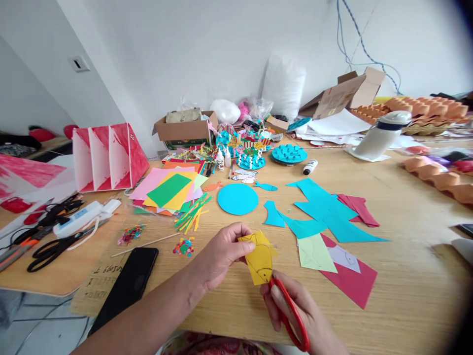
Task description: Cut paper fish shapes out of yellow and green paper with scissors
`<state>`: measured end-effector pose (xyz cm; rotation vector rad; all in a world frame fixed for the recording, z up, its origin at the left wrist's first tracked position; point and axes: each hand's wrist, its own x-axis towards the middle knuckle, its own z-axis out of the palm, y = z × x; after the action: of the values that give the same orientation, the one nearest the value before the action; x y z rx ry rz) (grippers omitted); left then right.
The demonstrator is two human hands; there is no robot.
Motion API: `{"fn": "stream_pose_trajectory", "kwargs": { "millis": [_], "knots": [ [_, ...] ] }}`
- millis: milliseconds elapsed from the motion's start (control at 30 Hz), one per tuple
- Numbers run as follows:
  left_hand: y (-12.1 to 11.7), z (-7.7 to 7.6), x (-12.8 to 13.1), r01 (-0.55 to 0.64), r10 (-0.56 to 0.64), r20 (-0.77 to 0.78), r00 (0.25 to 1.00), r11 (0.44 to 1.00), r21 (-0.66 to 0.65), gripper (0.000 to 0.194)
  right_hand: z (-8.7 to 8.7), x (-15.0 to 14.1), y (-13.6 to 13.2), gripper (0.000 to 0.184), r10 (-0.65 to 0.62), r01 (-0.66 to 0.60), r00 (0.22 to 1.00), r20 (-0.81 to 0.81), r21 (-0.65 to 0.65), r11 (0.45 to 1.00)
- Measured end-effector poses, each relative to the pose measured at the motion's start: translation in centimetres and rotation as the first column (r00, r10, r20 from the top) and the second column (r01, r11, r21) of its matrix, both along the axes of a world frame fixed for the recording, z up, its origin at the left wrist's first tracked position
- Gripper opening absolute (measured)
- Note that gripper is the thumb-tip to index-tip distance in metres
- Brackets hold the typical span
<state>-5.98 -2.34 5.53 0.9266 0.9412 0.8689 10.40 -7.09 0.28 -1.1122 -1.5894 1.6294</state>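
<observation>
My left hand (221,254) pinches a yellow paper (260,259) with a fish drawn on it, held above the wooden table (406,276). My right hand (295,310) is closed through the handles of red scissors (291,315), whose blades meet the lower edge of the yellow paper. Beyond the hands lie a blue paper circle (237,198), blue paper offcuts (325,212), a pale green sheet (315,253) and a red sheet (354,281).
A black phone (129,283) lies left of my arm, with black scissors (55,249) and a white power strip (83,217) further left. A stack of coloured paper (170,192), glue bottles (220,159), cardboard boxes (185,128) and egg trays (436,111) crowd the far side.
</observation>
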Motion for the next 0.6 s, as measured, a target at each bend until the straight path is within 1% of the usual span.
{"fn": "stream_pose_trajectory", "kwargs": {
  "millis": [133,367,467,600],
  "knots": [
    [-0.34,-0.17,0.49,-0.06,0.06,-0.008,0.998,0.998,0.031,0.017,0.1,-0.25,-0.03,0.041,-0.016,0.014,0.999,-0.04,-0.036,0.999],
    [-0.44,-0.34,0.7,-0.108,0.11,-0.035,0.993,0.992,0.072,0.015,0.1,-0.61,0.1,0.043,-0.029,0.028,0.999,-0.021,-0.012,1.0],
    [-0.2,-0.39,0.41,-0.113,0.115,-0.024,0.993,0.992,0.056,0.017,0.03,-0.62,0.33,0.043,-0.02,0.02,1.0,0.0,-0.016,1.0],
    [-0.13,-0.35,0.05,-0.085,0.085,0.009,0.996,0.996,-0.003,0.02,-0.14,-0.54,0.66,0.042,-0.012,0.012,1.0,-0.025,-0.026,1.0]
  ]
}}
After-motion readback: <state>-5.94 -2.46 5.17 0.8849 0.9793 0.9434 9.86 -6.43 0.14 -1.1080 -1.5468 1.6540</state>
